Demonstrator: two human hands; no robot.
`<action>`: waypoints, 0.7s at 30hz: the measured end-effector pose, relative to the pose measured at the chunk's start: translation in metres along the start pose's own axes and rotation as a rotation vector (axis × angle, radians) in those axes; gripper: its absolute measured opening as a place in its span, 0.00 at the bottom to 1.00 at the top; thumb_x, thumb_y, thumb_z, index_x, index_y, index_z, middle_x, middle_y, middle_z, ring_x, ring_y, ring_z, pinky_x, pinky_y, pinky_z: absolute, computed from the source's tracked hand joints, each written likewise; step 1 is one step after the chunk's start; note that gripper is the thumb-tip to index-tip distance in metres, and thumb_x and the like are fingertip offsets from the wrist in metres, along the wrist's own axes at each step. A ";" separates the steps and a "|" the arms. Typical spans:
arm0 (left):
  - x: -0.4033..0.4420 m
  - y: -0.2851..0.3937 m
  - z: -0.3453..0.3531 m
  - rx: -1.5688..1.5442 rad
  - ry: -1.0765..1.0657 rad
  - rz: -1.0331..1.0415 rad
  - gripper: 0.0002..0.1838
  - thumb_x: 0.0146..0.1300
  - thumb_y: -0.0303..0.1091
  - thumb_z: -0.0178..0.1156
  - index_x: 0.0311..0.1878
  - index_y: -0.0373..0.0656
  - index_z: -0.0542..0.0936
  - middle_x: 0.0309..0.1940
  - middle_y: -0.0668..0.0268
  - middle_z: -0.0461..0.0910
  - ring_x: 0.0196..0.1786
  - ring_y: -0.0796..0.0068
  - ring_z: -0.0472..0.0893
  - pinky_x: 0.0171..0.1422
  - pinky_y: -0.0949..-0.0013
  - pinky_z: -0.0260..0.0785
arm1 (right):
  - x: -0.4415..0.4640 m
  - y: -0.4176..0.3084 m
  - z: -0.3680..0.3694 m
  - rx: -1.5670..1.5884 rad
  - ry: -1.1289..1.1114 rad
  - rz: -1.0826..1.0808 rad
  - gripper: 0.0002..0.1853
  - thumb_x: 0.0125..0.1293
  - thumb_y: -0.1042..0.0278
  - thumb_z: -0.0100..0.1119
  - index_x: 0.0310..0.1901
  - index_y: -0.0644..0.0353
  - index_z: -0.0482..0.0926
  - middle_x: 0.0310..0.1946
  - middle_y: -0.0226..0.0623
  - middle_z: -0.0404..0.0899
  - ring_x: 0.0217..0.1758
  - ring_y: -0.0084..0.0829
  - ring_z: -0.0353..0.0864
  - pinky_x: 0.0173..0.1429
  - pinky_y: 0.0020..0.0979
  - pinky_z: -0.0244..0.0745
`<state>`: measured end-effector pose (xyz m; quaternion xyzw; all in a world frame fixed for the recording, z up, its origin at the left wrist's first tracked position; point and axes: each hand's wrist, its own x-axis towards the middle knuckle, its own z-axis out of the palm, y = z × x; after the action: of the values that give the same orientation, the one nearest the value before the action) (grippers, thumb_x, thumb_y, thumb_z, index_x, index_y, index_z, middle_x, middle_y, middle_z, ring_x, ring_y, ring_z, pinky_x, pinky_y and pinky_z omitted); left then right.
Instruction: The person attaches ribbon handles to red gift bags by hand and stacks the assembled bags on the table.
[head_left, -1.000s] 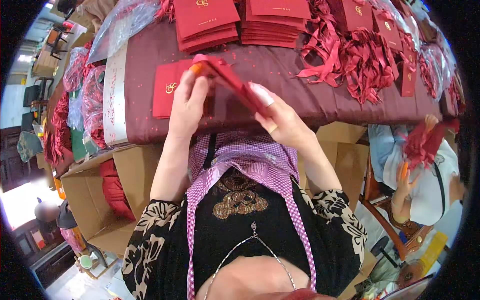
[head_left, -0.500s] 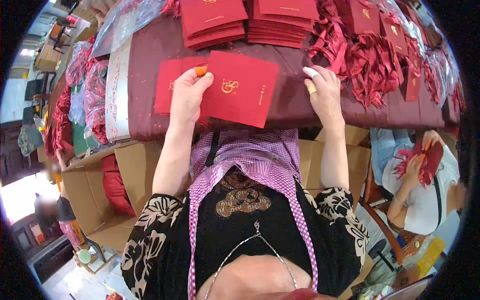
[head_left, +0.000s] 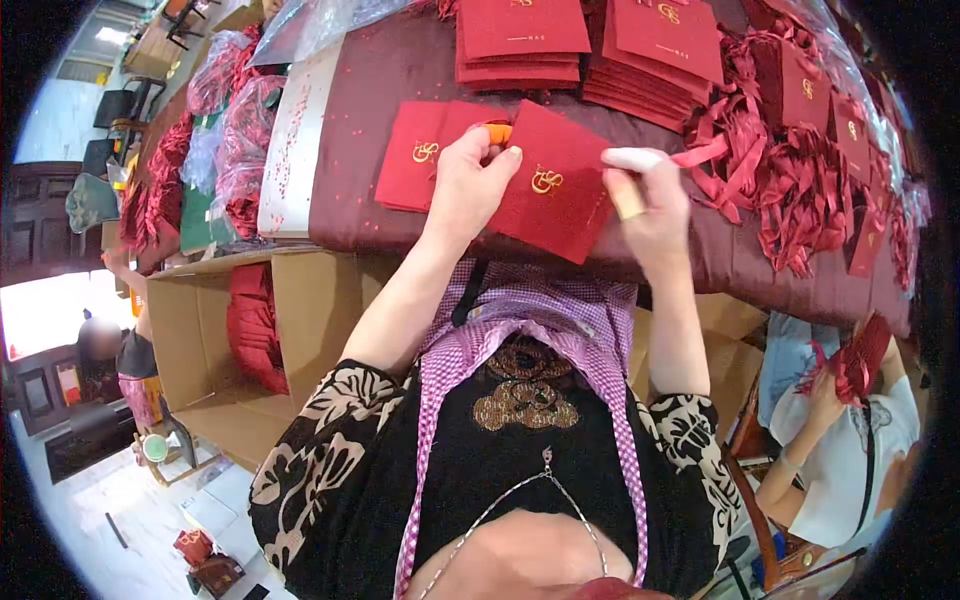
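left hand (head_left: 468,188) — partly behind bag (head_left: 555,190)

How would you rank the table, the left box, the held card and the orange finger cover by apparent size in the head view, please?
Largest to smallest:
1. Table
2. Left box
3. Held card
4. Orange finger cover

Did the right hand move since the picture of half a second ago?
Yes: against the right card stack, the right hand moved leftward, toward the card.

Workshop: 2 red bag stacks (head_left: 523,45), ribbons (head_left: 795,195), open carton (head_left: 315,320).
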<state>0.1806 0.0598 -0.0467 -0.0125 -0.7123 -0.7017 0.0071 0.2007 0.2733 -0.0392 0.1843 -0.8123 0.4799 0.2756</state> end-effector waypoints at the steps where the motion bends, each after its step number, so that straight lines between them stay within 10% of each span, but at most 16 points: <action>1: -0.001 0.001 0.001 0.061 0.010 0.032 0.09 0.62 0.24 0.60 0.45 0.33 0.80 0.29 0.70 0.80 0.32 0.86 0.74 0.37 0.77 0.68 | 0.006 -0.007 0.006 -0.011 -0.054 -0.043 0.08 0.57 0.75 0.65 0.39 0.57 0.79 0.37 0.35 0.81 0.42 0.37 0.78 0.49 0.36 0.69; 21: -0.018 0.031 0.011 0.331 0.057 0.253 0.08 0.60 0.23 0.61 0.43 0.34 0.79 0.29 0.62 0.80 0.30 0.79 0.77 0.36 0.72 0.71 | 0.026 -0.019 0.034 -0.339 -0.152 -0.243 0.05 0.61 0.68 0.60 0.33 0.57 0.75 0.30 0.35 0.77 0.38 0.37 0.75 0.46 0.39 0.64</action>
<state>0.1996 0.0708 -0.0165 -0.0806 -0.8100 -0.5689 0.1170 0.1817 0.2329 -0.0228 0.2676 -0.8715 0.2845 0.2966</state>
